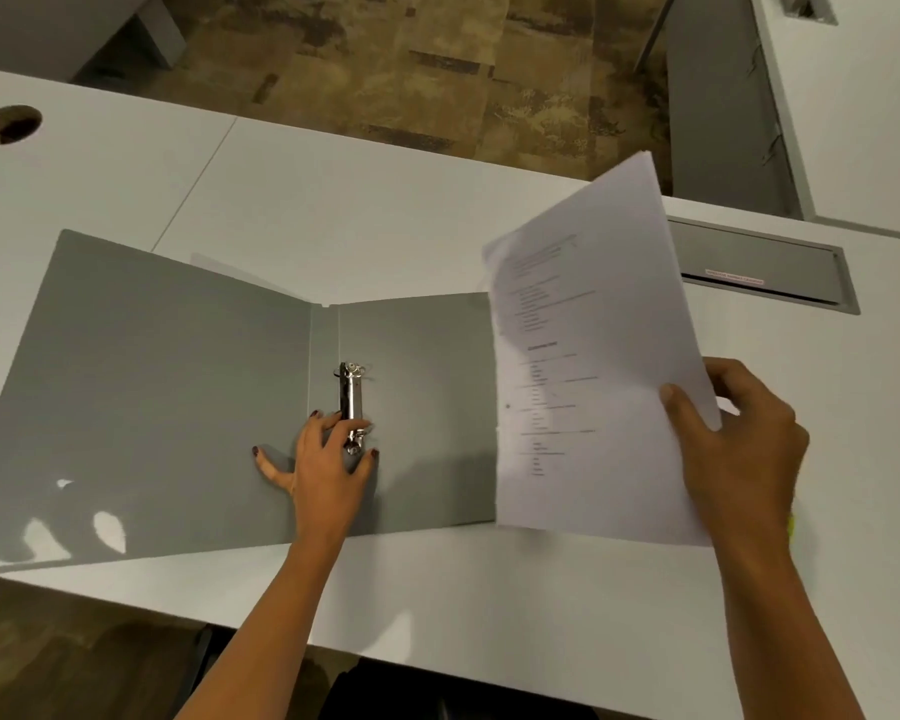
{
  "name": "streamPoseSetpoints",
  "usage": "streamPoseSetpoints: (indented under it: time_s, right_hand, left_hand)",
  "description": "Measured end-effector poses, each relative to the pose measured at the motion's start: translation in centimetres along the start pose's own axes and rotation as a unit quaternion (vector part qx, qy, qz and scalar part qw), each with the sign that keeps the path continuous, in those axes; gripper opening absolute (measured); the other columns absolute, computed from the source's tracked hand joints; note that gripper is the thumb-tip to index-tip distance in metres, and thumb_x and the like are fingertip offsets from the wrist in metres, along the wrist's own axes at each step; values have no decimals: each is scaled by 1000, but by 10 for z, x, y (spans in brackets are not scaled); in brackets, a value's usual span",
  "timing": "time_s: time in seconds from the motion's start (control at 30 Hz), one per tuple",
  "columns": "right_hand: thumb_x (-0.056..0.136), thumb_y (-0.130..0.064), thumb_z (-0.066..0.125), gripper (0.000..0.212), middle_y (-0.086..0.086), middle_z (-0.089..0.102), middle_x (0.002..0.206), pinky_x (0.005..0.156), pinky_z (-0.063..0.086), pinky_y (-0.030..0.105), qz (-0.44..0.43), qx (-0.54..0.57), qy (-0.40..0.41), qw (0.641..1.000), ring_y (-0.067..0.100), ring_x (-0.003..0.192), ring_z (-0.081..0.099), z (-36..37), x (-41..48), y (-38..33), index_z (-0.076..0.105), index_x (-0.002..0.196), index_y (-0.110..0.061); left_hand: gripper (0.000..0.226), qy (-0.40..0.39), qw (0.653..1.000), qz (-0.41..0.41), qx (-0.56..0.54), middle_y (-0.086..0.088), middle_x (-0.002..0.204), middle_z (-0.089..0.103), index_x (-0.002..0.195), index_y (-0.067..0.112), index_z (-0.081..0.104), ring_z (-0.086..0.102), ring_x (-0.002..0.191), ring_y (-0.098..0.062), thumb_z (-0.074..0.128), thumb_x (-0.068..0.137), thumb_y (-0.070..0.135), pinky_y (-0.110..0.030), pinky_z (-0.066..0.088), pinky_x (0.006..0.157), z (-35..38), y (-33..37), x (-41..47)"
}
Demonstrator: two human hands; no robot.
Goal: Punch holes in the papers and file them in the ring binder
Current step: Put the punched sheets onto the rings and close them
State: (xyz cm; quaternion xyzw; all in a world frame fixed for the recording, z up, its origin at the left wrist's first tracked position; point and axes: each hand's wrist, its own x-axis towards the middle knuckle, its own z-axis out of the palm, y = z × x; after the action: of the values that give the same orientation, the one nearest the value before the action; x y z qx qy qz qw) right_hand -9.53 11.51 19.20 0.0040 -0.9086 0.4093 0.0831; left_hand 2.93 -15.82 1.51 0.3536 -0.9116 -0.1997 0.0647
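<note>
The white surface (437, 200) carries everything, and the grey ring binder (152, 381) lies open flat across it, both covers spread and nothing filed inside yet. To the right of it I hold the papers (593, 356) up off the surface, tilted, their left edge hanging over the binder's right cover. My right grip (739, 449) grasps them at the right edge, thumb on the printed face and fingers behind. My left grip (328, 465) is released, fingers spread, resting on the binder at the near end of the metal ring mechanism (352, 402), thumb on one side of it and fingers on the other.

As for progress, I judge the punching probably done: there is a small dark spot near the left margin of the top sheet that may be a hole, though it is too small to be sure, and no punch is in view. The binder is open and ready. I cannot tell whether the rings themselves are parted. What is left is to thread the sheets onto the rings, snap them closed and fold the cover over.
</note>
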Motion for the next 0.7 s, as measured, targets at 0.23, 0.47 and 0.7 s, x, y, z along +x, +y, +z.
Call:
streamPoseSetpoints:
  time_s: [0.23,0.47,0.7]
  right_hand:
    - [82,-19,69,19,-5,67,98,73,50,26,121,124,-141,975,19,90,65,58,-10,-2,65,101,-21]
    - [83,-22,70,31,-4,62,105,87,52,34,192,136,-180,955,19,94,60,103,-19,-2,60,111,-17]
    - [84,-22,69,32,-6,58,99,79,46,27,194,112,-188,956,16,88,57,122,-22,-3,60,114,-15]
  left_hand:
    - [45,-35,999,12,11,2,130,57,118,32,60,43,132,-18,76,76,26,-59,-13,109,-1,7,-12]
    - [55,-90,994,16,-61,5,137,52,145,30,29,40,134,-15,46,94,41,-56,-13,114,-11,4,-7]
    - [47,-72,987,-21,-140,-3,135,54,133,21,47,51,124,-24,56,90,5,-40,31,111,-24,-7,10]
